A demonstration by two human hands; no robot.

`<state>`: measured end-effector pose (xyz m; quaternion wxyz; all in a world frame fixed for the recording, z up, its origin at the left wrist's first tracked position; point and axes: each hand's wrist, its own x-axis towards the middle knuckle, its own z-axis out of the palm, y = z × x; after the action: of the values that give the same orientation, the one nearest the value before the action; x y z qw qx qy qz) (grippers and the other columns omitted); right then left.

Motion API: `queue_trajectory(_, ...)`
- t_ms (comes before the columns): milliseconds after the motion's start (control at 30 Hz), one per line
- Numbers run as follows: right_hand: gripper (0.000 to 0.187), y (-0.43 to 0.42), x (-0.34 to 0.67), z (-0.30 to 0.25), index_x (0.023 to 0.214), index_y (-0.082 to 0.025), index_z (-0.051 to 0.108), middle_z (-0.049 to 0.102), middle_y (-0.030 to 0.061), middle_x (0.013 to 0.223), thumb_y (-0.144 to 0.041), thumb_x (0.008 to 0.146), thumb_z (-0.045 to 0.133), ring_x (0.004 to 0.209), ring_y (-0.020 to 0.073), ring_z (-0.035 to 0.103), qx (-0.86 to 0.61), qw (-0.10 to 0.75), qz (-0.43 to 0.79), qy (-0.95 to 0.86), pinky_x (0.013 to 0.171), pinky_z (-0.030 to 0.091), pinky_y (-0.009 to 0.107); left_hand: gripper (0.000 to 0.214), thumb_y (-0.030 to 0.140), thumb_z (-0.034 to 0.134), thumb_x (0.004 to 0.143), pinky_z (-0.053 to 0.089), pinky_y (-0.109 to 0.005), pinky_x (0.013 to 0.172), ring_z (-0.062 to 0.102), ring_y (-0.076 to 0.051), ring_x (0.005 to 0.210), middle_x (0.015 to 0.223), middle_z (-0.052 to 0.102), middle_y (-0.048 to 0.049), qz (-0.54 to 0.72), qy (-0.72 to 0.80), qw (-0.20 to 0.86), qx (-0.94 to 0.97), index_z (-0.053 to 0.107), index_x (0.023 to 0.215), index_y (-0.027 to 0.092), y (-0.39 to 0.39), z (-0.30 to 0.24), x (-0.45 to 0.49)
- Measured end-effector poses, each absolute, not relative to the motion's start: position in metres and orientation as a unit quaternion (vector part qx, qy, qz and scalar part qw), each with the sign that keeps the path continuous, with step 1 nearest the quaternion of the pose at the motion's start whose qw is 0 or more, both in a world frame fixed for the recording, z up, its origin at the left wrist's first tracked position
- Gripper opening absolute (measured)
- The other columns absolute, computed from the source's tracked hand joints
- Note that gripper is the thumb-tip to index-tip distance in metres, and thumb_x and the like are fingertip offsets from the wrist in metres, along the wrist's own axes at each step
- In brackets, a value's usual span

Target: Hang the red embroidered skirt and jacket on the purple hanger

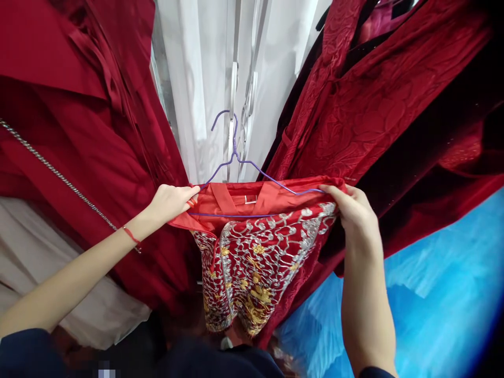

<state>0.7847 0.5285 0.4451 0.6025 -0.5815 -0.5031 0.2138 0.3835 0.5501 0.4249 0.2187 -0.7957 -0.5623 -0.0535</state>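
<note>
A dark red garment (255,262) with dense silver and gold embroidery hangs in front of me. Its bright red lining shows along the top, with a small white label inside. A thin purple clothes hanger (252,163) sits inside the opening, its hook pointing up. My left hand (173,203) is closed, pinching the garment's upper left corner by the hanger's end. At the opposite corner, my right hand (352,205) grips the top edge, thumb over the hanger's right arm. The hook looks close to a white rail fitting; whether they touch, I cannot tell.
Dark red clothes (129,142) hang at left, with a silver chain (59,176) across them. Patterned red clothes (346,105) hang at right, above bright blue ruffled fabric (444,294). White cloth (189,63) is behind. Pale beige fabric (90,299) hangs at lower left.
</note>
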Motion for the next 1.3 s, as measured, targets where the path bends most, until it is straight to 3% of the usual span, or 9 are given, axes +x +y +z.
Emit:
queue_trajectory(233,0.016,0.544,0.699,0.429,0.085,-0.015,0.056,0.064,0.0114,0.081,-0.022,0.089,0.043,0.080,0.0256,0.060,-0.714,0.421,-0.235,-0.508,0.084,0.042,0.047,0.029,0.024,0.042,0.093,0.033,-0.028,0.056,0.073,-0.027,0.081,0.093,0.076,-0.0125,-0.024,-0.605,0.222,-0.764,0.062,0.113,0.019,0.535,0.426,0.389)
queue_trajectory(400,0.016,0.543,0.623,0.408,0.090,-0.017,0.056,0.062,0.0110,0.080,-0.022,0.091,0.040,0.073,0.0235,0.057,-0.605,0.456,-0.186,-0.626,0.070,0.045,0.038,0.035,0.017,0.044,0.090,0.040,-0.030,0.061,0.073,-0.029,0.084,0.098,0.076,-0.0134,-0.036,-0.646,0.208,-0.733,0.057,0.122,0.017,0.529,0.429,0.391)
queue_trajectory(567,0.027,0.550,0.603,0.394,0.110,-0.015,0.056,0.060,0.0155,0.094,-0.026,0.092,0.039,0.091,0.0295,0.058,-0.497,0.489,-0.124,-0.706,0.081,0.049,0.046,0.032,0.022,0.040,0.094,0.041,-0.031,0.063,0.072,-0.030,0.087,0.099,0.076,-0.0122,-0.056,-0.652,0.201,-0.729,0.056,0.122,0.021,0.529,0.433,0.378)
queue_trajectory(700,0.049,0.552,0.633,0.383,0.134,-0.010,0.043,0.057,0.0181,0.110,-0.027,0.088,0.048,0.095,0.0288,0.059,-0.449,0.486,-0.128,-0.739,0.083,0.052,0.045,0.032,0.032,0.034,0.098,0.041,-0.031,0.063,0.072,-0.030,0.086,0.094,0.075,-0.0133,-0.062,-0.655,0.193,-0.728,0.057,0.118,0.020,0.531,0.431,0.370)
queue_trajectory(800,0.056,0.545,0.653,0.375,0.142,-0.012,0.040,0.055,0.0191,0.116,-0.020,0.087,0.049,0.095,0.0279,0.059,-0.434,0.411,-0.169,-0.784,0.082,0.052,0.043,0.036,0.034,0.030,0.100,0.041,-0.031,0.065,0.072,-0.029,0.086,0.096,0.075,-0.0137,-0.071,-0.651,0.190,-0.731,0.057,0.120,0.020,0.533,0.430,0.369)
queue_trajectory(900,0.052,0.530,0.656,0.360,0.138,-0.023,0.052,0.056,0.0195,0.119,-0.015,0.087,0.050,0.111,0.0351,0.054,-0.486,0.312,-0.253,-0.776,0.091,0.045,0.056,0.037,0.034,0.030,0.101,0.043,-0.032,0.067,0.072,-0.030,0.086,0.098,0.075,-0.0139,-0.073,-0.649,0.183,-0.735,0.056,0.123,0.019,0.534,0.430,0.370)
queue_trajectory(1000,0.054,0.513,0.653,0.334,0.138,-0.026,0.053,0.054,0.0223,0.126,-0.016,0.085,0.055,0.121,0.0415,0.046,-0.546,0.314,-0.329,-0.703,0.095,0.035,0.067,0.038,0.035,0.028,0.102,0.044,-0.032,0.068,0.073,-0.031,0.087,0.098,0.075,-0.0151,-0.067,-0.653,0.184,-0.731,0.055,0.122,0.018,0.537,0.428,0.371)
queue_trajectory(1167,0.046,0.500,0.660,0.313,0.133,-0.025,0.058,0.062,0.0178,0.126,-0.016,0.088,0.052,0.118,0.0340,0.051,-0.462,0.243,-0.419,-0.743,0.099,0.036,0.055,0.039,0.035,0.026,0.102,0.044,-0.032,0.065,0.073,-0.033,0.089,0.095,0.075,-0.0165,-0.077,-0.659,0.197,-0.721,0.054,0.120,0.015,0.542,0.418,0.373)
queue_trajectory(1300,0.028,0.514,0.666,0.333,0.113,-0.015,0.067,0.068,0.0147,0.114,-0.021,0.096,0.045,0.110,0.0284,0.056,-0.333,0.133,-0.371,-0.857,0.093,0.040,0.041,0.041,0.036,0.024,0.102,0.042,-0.031,0.062,0.073,-0.031,0.083,0.093,0.075,-0.0170,-0.078,-0.645,0.201,-0.733,0.053,0.120,0.014,0.544,0.413,0.374)
